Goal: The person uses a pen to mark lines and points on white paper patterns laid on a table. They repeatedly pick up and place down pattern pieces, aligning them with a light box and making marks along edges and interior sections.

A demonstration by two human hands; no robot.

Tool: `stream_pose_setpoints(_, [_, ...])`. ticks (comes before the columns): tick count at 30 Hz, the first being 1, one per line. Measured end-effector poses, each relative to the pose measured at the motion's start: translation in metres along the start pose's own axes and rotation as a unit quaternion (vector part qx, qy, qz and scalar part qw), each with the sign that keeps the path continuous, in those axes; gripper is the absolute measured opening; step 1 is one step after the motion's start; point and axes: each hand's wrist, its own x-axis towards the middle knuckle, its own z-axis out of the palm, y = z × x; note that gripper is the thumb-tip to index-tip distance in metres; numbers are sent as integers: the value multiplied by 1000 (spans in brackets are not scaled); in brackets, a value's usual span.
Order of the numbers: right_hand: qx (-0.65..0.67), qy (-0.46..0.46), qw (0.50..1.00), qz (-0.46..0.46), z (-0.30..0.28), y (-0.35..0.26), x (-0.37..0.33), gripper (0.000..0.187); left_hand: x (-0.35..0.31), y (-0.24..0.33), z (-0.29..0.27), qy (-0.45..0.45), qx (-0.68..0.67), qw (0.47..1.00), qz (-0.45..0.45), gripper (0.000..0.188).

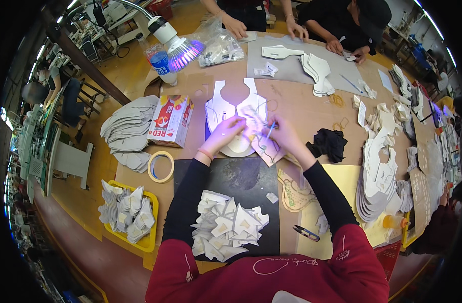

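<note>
Under the lamp's violet light lies a white U-shaped cut piece [221, 107], like a shoe upper. My left hand [228, 132] is above its left side, fingers pinched on the edge of a small pale piece [250, 117], which is blurred. My right hand [286, 135] grips a slim blue pen [271, 130]. Beneath that hand a pinkish card template [266, 150] with curved markings sticks out over the white piece's lower right. Whether the right fingers also hold this card is unclear. Nearer me, a heap of small white-grey cut pieces [226, 222] covers part of a black mat [190, 174].
A gooseneck lamp [183, 50] hangs ahead. Leftward are a red-and-white box [170, 121], stacked grey pieces [127, 126], a tape roll [160, 166] and a yellow tray [150, 242]. Rightward: black cloth [328, 145], thread snips [306, 233], stacked white pieces [377, 177]. Other people's hands work across the table.
</note>
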Motion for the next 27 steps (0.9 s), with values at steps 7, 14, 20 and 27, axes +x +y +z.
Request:
stream_pose_setpoints(7, [-106, 45, 993, -2, -2, -14, -25, 41, 2, -21, -29, 188, 158, 969, 18, 49])
stream_pose_setpoints(14, [-140, 48, 989, -2, -1, -24, -27, 46, 6, -5, -19, 386, 79, 919, 29, 67])
stream_pose_setpoints(20, [136, 28, 990, 35, -13, -24, -14, 36, 7, -30, -42, 85, -204, 970, -96, 62])
stream_pose_setpoints(27, [210, -98, 966, 112, -92, -52, -89, 27, -6, 17, -44, 61, -225, 972, -42, 55])
